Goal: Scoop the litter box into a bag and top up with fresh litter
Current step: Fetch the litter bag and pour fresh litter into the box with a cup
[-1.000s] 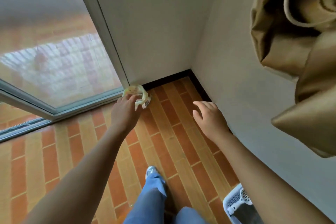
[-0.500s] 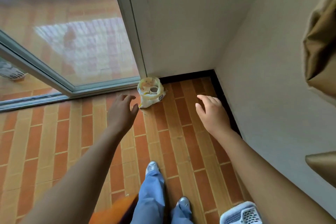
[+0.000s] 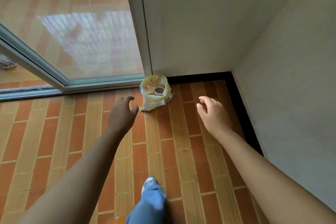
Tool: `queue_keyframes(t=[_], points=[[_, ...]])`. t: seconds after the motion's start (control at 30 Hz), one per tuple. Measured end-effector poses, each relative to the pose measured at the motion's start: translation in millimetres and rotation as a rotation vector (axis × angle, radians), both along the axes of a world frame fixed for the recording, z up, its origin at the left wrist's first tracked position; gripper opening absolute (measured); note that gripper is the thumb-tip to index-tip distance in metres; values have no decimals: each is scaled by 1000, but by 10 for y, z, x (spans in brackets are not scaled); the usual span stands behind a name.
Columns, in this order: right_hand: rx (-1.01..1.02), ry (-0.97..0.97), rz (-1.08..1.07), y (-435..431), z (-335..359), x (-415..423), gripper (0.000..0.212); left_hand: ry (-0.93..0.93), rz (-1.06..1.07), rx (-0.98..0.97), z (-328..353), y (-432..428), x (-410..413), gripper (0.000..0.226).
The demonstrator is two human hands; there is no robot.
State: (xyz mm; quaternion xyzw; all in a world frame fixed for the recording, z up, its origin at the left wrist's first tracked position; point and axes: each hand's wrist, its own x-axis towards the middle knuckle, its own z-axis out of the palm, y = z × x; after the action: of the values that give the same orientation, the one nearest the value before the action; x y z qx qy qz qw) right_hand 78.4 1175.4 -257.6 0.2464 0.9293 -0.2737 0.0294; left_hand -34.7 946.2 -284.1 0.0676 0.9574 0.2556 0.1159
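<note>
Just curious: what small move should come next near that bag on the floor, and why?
Probably draw both hands back. The left hand held the bag a second ago; now it is open beside it, holding nothing, the right hand is open too, and the bag stands alone by the door frame.

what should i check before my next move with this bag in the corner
1. Upright: the bag stands on the floor by the door frame: ok.
2. Mouth of the bag open: ok.
3. Empty left hand, beside the bag: ok.
4. Empty right hand: ok.
5. What the round thing inside the bag is: cannot tell.
6. The litter box in view: not ok.
</note>
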Motion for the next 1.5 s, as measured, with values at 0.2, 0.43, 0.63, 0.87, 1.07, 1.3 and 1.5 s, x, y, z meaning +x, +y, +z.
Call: queue_keyframes(t=[0.2,0.43,0.63,0.87,1.07,1.3,1.5], points=[[-86,-24,-56,-23,-1460,-647,39,-72,59,15,-1515,61,-578,48],[-166,13,-113,-10,-2948,-1433,41,-79,91,47,-3066,196,-1245,54],[-196,-11,-109,2,-3669,-1960,42,-185,201,307,-3880,390,-1621,61],[-295,51,-148,-30,-4037,-2258,43,-206,235,520,-4182,560,-1863,58],[-308,43,-226,-23,-4016,-2459,47,-296,325,724,-4096,731,-2031,47],[-366,-36,-282,-71,-4083,-2499,39,-343,245,722,-4165,741,-1915,30],[-286,44,-343,-97,-4107,-2265,32,-316,189,754,-4110,743,-1683,32]])
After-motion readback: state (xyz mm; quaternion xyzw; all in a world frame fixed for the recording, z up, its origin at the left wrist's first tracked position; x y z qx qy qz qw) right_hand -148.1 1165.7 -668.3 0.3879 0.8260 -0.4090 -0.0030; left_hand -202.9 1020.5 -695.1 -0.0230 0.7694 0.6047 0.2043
